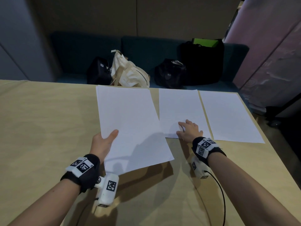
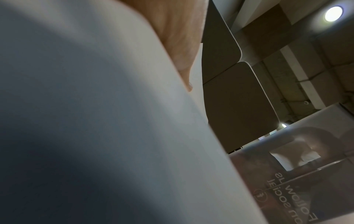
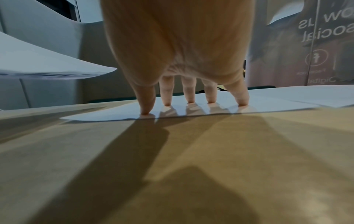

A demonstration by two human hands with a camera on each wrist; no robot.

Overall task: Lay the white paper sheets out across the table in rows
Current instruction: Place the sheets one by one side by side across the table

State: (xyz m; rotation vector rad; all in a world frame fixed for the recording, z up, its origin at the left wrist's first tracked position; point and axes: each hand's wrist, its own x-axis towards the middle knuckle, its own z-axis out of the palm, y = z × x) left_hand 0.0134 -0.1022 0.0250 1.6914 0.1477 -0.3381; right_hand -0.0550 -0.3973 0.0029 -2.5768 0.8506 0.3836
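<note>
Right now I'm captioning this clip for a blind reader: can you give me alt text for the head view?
A person's left hand holds a stack of white paper above a tan table, while the right hand presses its fingertips on a sheet lying flat. Another sheet lies to its right; bags sit on a bench behind.

Room dim; light from above, a round ceiling lamp (image 2: pixel 333 13) flaring in the left wrist view. Arms and held paper stack (image 1: pixel 130 124) throw broad soft shadows toward the near table (image 1: pixel 40 119) edge. Left wrist view: paper close, blurred. Head view bends at the edges.
</note>
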